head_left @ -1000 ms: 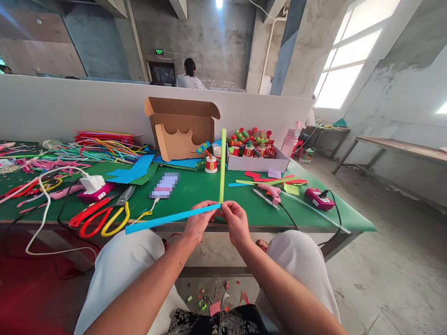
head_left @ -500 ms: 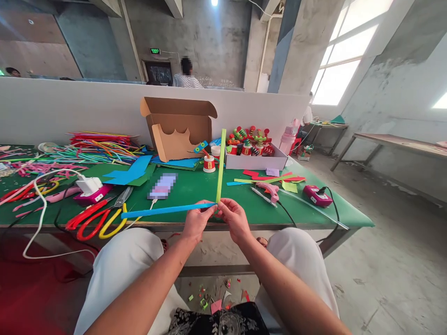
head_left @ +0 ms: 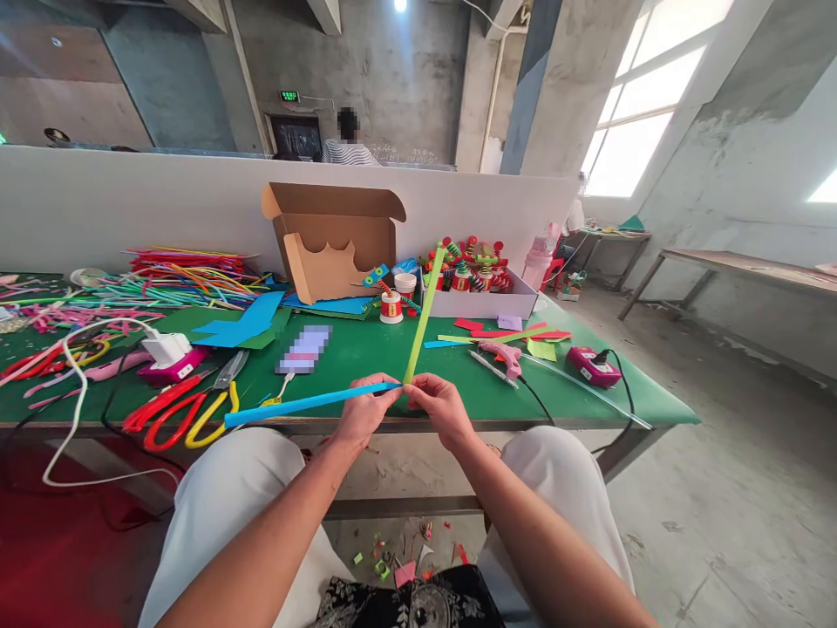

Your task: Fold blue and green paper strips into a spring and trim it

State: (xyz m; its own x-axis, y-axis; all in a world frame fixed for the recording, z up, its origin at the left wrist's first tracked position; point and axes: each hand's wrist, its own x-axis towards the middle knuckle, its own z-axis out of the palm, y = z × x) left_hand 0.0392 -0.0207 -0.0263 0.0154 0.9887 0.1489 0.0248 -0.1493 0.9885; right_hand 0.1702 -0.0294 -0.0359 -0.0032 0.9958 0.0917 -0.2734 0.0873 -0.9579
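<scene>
My left hand (head_left: 364, 410) and my right hand (head_left: 437, 405) meet just in front of the green table's (head_left: 366, 353) near edge. Between their fingertips they pinch the joined ends of two foam strips. A blue strip (head_left: 301, 405) runs out to the left, nearly level. A light green strip (head_left: 422, 318) rises from the joint and leans a little to the right. Both hands grip the joint itself, thumbs on top.
Red and yellow scissors (head_left: 189, 410) lie left of my hands, beside a pink charger (head_left: 171, 358) with white cable. A glue gun (head_left: 506, 358), a pink box (head_left: 593, 366), an open carton (head_left: 333, 240), a white box of finished toys (head_left: 480, 292) and piles of coloured strips (head_left: 183, 275) crowd the table. A person sits behind the partition.
The green strip has tilted from upright to leaning right. The blue strip's far end has dropped slightly. My hands stay together at the joint.
</scene>
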